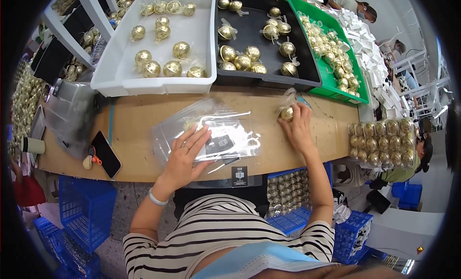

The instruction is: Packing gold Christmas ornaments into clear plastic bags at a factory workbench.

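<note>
My left hand rests with its fingers stretched out on clear plastic packaging lying on the brown table. A dark card with a barcode shows through the plastic, and a black barcode label sticks out at the table's front edge. Further right, my right hand has its thumb and fingers closed around a gold ball ornament. Its sheer ribbon points up and away, near the foot of the black tray.
Along the far side stand a white tray, a black tray and a green tray with gold ornaments. A phone lies at left. Clear packs of ornaments stack at right. Blue crates sit below; co-workers are at right.
</note>
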Demonstrator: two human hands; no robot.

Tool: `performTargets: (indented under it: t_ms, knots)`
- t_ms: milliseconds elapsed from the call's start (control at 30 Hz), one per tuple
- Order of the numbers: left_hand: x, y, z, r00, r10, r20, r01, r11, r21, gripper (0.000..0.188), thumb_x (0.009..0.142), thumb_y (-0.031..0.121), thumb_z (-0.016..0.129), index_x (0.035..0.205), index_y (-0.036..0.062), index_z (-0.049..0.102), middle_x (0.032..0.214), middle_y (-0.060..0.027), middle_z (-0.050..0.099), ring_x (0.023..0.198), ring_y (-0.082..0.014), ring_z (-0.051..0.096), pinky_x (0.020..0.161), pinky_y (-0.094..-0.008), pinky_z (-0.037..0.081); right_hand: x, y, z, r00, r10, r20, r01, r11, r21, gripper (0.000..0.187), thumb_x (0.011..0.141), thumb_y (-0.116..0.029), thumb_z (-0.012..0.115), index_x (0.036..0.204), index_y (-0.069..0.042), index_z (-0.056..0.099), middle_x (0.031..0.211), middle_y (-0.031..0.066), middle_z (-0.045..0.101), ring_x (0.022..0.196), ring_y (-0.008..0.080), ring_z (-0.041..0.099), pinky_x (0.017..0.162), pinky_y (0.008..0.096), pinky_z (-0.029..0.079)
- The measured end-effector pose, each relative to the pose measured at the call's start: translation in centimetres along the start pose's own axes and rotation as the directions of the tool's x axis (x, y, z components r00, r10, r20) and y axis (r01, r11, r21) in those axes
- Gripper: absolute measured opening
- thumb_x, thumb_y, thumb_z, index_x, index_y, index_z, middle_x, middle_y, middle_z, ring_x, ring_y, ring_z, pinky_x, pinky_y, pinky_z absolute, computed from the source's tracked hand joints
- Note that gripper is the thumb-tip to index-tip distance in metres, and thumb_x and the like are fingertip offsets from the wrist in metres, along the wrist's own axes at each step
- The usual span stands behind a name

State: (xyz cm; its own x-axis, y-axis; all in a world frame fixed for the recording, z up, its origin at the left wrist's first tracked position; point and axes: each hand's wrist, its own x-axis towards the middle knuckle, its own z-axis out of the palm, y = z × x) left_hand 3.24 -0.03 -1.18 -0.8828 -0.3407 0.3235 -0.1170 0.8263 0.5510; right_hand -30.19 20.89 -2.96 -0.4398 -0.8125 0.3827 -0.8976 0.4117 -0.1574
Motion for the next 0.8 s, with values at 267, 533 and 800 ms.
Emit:
performTargets:
  t_ms: [267,533,800]
  knots:
    - [-0.2,-1.7,0.4,0.996,0.02,-0.084,-0.034,0.985,-0.169,0.082,0.074,0.028,0.085,0.146,0.0067,0.051,0.152,-0.0097,0.05,0.138,-0.0318,0.048,0.11,-0.0429,0.037,1.6,-9.5,-0.3,0.667,-0.353,0.656,-0.658,0.132,0.741,0.063,0.083,-0.01,0.084,0.136,-0.004,0.051,0.144,0.0103,0.051,0.128,0.0213,0.056,0.105,0.0345,0.047]
    - [-0.1,-1.0,0.4,0.999,0.024,-0.021,-0.026,0.992,-0.125,0.076,0.077,0.029,0.083,0.147,0.0183,0.055,0.155,-0.0057,0.047,0.142,-0.0278,0.043,0.107,-0.0433,0.037,4.1,-15.2,3.6,0.715,-0.331,0.616,-0.561,0.254,0.788,0.044,0.071,-0.016,0.093,0.104,-0.002,0.067,0.109,0.008,0.066,0.108,0.017,0.066,0.091,0.0314,0.058]
    - [-0.5,-1.0,0.0,0.999,0.037,0.001,-0.037,0.998,-0.041,0.075,0.074,0.022,0.082,0.145,0.0172,0.057,0.155,-0.0073,0.047,0.141,-0.0273,0.042,0.106,-0.0424,0.036,6.4,-9.2,1.2,0.342,-0.702,0.624,-0.377,0.506,0.776,0.04,0.091,-0.016,0.076,0.129,-0.005,0.065,0.113,0.0072,0.072,0.102,0.0151,0.066,0.09,0.0336,0.053]
